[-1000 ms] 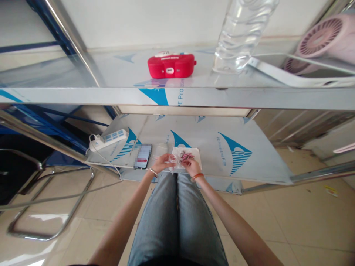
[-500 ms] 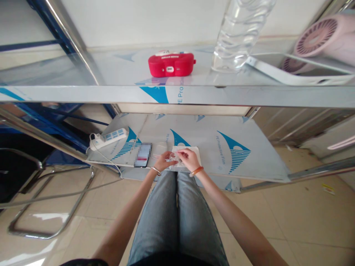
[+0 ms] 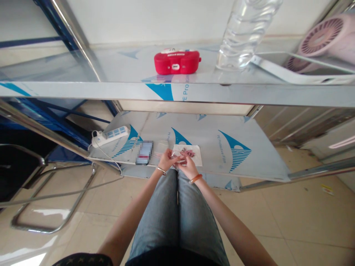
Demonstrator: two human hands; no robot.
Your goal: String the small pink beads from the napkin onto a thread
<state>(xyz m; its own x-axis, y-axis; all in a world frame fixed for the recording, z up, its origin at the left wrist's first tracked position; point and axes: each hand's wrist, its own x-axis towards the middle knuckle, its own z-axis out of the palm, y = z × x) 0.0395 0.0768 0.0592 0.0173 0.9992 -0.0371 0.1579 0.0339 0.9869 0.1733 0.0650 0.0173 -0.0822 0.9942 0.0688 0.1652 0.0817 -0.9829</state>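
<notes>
My left hand point(image 3: 168, 159) and my right hand point(image 3: 189, 166) meet just over the near edge of the lower shelf, above my knees. Fingers on both are bent inward in a pinch, their tips close together. Between them shows something thin and clear, too small to name. Just beyond my right hand, a cluster of small dark red pieces point(image 3: 189, 152) lies on a white sheet point(image 3: 197, 159). Left of my left hand there is a clear, flat plastic piece point(image 3: 161, 147), and beside it a phone point(image 3: 144, 152) with a blurred screen.
A white power strip point(image 3: 111, 136) with its cable lies at the lower shelf's left. On the upper shelf point(image 3: 116, 90) stand a red case point(image 3: 177, 62), a clear water bottle point(image 3: 241, 40), a white frame-like stand point(image 3: 288, 74) and a pink fan point(image 3: 324, 38). A metal-framed chair point(image 3: 55, 225) is at left.
My right hand has moved down and nearer me, uncovering the dark red pieces on the white sheet. Both hands are now closer together. The view has shifted slightly.
</notes>
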